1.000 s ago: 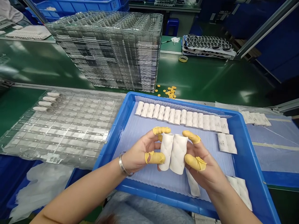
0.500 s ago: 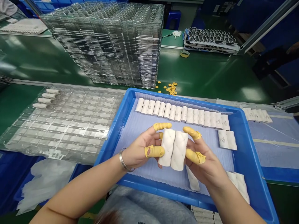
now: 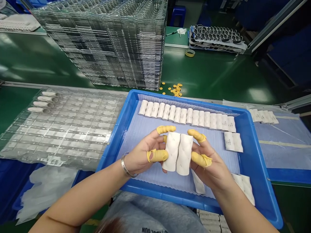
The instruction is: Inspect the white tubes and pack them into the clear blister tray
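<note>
Two white wavy tubes are held side by side above a blue tray [image 3: 114, 129]. My left hand [image 3: 148, 150], with yellow finger cots, is closed on the left white tube [image 3: 171, 152]. The right white tube [image 3: 184, 155] is gripped by my right hand [image 3: 206, 158], also in yellow cots. Along the tray's far side runs a row of similar white tubes [image 3: 183, 116], some with small dark print. A pair of tubes [image 3: 233, 142] lies at the tray's right. More tubes [image 3: 245, 186] and a single tube [image 3: 198, 184] are partly hidden by my right arm and hand.
Left of the tray lies a clear plastic blister tray [image 3: 73, 126] with several white tubes at its far corner. Behind rises a tall stack of clear trays [image 3: 104, 45]. Small yellow pieces [image 3: 177, 90], a tape roll [image 3: 190, 53] and more tubes [image 3: 263, 116] lie around.
The whole view has shifted slightly, with things appearing a little further left and up. Both hands keep the two tubes in much the same pose.
</note>
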Demonstrator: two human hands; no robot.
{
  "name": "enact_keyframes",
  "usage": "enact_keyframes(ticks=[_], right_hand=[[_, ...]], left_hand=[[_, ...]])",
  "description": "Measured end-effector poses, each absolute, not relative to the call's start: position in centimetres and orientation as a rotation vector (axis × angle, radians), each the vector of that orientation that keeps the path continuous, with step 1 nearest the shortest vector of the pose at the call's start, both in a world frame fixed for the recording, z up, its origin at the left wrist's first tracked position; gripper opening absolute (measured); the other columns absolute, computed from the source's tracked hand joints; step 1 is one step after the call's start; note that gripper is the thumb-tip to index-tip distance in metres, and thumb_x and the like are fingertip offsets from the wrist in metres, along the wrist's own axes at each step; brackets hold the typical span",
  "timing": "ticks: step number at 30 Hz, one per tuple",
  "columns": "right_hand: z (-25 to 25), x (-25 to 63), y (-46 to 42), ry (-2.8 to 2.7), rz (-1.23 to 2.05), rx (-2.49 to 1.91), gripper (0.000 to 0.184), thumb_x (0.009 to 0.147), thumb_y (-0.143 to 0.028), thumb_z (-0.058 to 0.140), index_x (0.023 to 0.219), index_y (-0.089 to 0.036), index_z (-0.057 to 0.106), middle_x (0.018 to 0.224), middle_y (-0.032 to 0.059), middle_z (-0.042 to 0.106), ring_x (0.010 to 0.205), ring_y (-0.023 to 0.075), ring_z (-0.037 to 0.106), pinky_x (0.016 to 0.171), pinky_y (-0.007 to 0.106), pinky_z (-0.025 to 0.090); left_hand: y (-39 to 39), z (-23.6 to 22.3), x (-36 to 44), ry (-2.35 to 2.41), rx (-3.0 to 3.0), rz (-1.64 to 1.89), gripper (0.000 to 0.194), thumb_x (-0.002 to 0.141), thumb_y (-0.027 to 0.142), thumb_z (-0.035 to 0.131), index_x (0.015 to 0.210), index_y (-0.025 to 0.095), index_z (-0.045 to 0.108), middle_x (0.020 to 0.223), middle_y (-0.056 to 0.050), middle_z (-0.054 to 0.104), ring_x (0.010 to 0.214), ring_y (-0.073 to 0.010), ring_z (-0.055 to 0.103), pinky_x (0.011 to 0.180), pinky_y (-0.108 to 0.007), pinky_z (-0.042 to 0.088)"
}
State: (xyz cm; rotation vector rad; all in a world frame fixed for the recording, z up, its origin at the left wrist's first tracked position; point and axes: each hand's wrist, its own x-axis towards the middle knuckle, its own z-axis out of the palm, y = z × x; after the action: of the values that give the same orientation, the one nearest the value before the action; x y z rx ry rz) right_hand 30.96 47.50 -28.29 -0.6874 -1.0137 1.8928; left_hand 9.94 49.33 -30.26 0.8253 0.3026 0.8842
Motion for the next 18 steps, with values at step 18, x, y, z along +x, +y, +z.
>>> enact_keyframes(ticks=[18], right_hand=[[-28.93,30.56,47.43,-1.11,1.879,-0.549,0.07,0.084,-0.014,0.084,0.139,-0.041,0.052,0.136,0.0047,0.055,0.104,0.0228,0.067,0.068,0.028,0.06]], left_hand=[[49.22,-30.37,10.1,0.262,0.882,0.901,0.053,0.085,0.019,0.073,0.133,0.034,0.055,0.104,-0.003,0.06,0.071,-0.01,0.062,0.055,-0.02,0.058]])
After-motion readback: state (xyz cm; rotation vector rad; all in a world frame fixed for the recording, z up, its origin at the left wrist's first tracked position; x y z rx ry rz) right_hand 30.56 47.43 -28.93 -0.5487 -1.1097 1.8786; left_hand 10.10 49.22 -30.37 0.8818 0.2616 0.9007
